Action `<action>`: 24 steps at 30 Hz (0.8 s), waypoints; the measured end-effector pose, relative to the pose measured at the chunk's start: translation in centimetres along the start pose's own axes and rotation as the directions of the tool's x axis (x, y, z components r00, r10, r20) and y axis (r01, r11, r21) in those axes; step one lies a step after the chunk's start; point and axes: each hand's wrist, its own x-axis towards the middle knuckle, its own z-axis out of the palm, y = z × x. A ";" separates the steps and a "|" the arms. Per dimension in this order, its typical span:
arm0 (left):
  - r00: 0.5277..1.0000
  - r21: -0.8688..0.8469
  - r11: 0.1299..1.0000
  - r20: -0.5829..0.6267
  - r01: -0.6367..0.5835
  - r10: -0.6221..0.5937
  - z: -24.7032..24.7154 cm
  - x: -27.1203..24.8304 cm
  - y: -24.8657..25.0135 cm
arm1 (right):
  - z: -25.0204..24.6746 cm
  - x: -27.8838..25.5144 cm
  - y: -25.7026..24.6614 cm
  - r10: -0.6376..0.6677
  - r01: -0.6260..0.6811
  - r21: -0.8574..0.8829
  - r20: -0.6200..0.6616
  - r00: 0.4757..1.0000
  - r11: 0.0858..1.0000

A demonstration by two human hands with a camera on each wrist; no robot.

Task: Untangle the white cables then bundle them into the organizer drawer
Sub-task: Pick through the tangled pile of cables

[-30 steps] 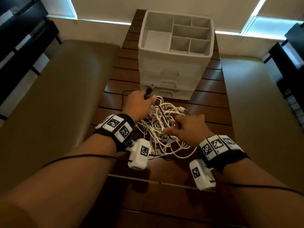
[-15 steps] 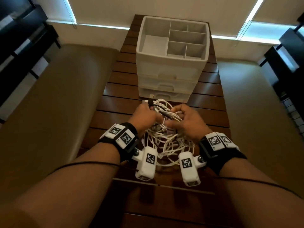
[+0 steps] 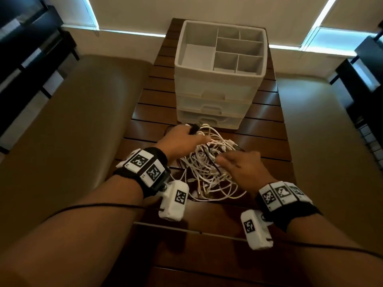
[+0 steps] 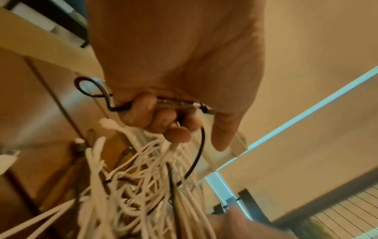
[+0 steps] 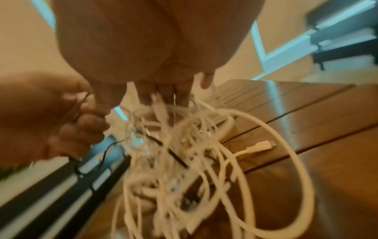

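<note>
left hand point(image 4: 163, 90): clenched on a black cable point(image 4: 196, 158)
right hand point(image 3: 241, 168): fingers buried in white cables point(image 3: 209, 172), grip unclear
right wrist view: blurry

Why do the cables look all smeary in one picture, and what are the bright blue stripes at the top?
Right wrist view: the white cables and the left hand are smeared by motion blur. Left wrist view: sharper near the black cable, soft lower down. Head view: dim room; the stripes are light glowing along the window blind edges, and the table shines a little.
</note>
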 end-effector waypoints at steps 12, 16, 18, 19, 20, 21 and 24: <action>0.950 -0.062 0.968 -0.220 -0.242 0.223 0.2 -0.7 3.2 | -1.4 4.3 -1.0 0.239 -0.240 0.059 0.037 0.970 0.969; 0.973 -0.033 0.991 -0.196 -0.129 0.120 1.3 -1.4 1.4 | -1.8 4.4 -2.0 0.328 -0.301 0.190 -0.127 0.936 0.934; 0.995 0.025 1.000 -0.094 -0.016 0.018 2.4 -1.6 0.6 | -1.8 4.4 -2.5 0.337 -0.306 0.240 -0.098 0.936 0.921; 0.998 0.061 0.998 -0.067 0.022 -0.018 2.8 -1.7 0.3 | -1.8 4.3 -2.8 0.325 -0.297 0.258 -0.074 0.943 0.919; 0.998 0.070 0.997 -0.050 0.045 -0.042 3.2 -1.6 -0.1 | -1.7 4.1 -3.2 0.303 -0.278 0.273 -0.056 0.951 0.921; 0.997 0.056 0.996 -0.046 0.066 -0.063 3.4 -1.3 -0.5 | -1.6 4.1 -3.3 0.279 -0.256 0.293 -0.040 0.959 0.921; 0.990 0.010 0.994 -0.094 0.110 -0.109 2.9 -0.6 -1.5 | -1.5 3.6 -3.2 0.274 -0.244 0.495 0.012 0.962 0.834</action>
